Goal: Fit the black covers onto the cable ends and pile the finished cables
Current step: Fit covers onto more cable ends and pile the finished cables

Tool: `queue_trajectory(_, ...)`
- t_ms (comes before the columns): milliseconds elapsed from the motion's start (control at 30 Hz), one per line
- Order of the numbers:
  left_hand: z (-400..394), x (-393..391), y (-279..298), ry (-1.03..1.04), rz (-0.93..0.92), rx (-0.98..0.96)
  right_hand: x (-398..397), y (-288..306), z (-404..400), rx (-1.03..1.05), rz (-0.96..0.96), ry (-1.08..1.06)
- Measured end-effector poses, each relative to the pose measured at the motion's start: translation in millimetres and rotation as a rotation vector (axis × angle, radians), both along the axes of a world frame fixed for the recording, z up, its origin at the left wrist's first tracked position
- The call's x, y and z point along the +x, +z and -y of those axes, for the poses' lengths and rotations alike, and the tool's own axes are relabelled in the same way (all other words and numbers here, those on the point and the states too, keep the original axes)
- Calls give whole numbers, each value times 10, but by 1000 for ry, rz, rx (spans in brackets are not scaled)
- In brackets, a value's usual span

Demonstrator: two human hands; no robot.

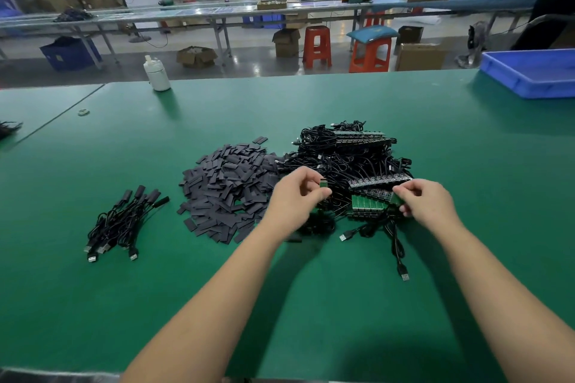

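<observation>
A heap of flat black covers [227,190] lies on the green table, centre left. To its right sits a tangle of black cables with green circuit-board ends [348,162]. My left hand [298,199] pinches a small green cable end [324,183] between thumb and fingers, just right of the covers. My right hand [426,199] grips the edge of a green board strip [370,203] at the front of the tangle. A small bundle of covered cables [124,221] lies at the far left.
A white bottle [157,73] stands at the table's far edge. A blue tray [532,71] sits at the far right corner. Loose USB plugs [404,274] trail toward me from the tangle. Stools, boxes and benches fill the room behind.
</observation>
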State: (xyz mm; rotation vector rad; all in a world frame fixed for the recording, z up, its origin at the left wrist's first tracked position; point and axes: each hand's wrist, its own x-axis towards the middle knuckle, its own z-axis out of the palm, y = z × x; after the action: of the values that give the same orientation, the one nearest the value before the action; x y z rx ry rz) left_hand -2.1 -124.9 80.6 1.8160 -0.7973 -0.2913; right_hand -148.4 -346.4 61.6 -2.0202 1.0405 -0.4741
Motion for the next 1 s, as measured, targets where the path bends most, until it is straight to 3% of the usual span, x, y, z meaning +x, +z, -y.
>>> queue_trajectory(67,-104,45,67,-31,32,-1,9,-14,-4,-23,9,-33)
queue_trajectory(167,-178,37,137,-79,9,33,22,2,-176,-382,21,-149)
queue_trajectory(233,-172,-10,151,-142,-105,23,97,54,-435,-438,137,-29)
queue_trajectory(267,-153,-40,140,-170,-190,-7,160,72,-583,-300,184,86)
queue_trajectory(367,-91,-120,28,-148,-441,-106,320,69,-1031,489,229,388)
queue_trajectory(400,-85,-126,-34,-101,-444,-74,347,35,-1121,589,234,439)
queue_trajectory(500,-159,-63,-295,-14,-305,123,366,-155,-1211,352,80,499)
queue_trajectory(633,-361,33,-589,-51,-343,168,414,-381,-1213,240,-84,489)
queue_trajectory(700,-413,78,-724,37,-157,290,439,-476,-1234,242,-99,474)
queue_trajectory(767,-467,118,-841,101,171,521,466,-568,-1251,252,-118,472)
queue_trajectory(833,-514,126,-939,52,353,635,502,-647,-1264,242,-143,488)
queue_trajectory(1000,-581,157,-1073,-36,379,664,571,-713,-1238,113,-285,527)
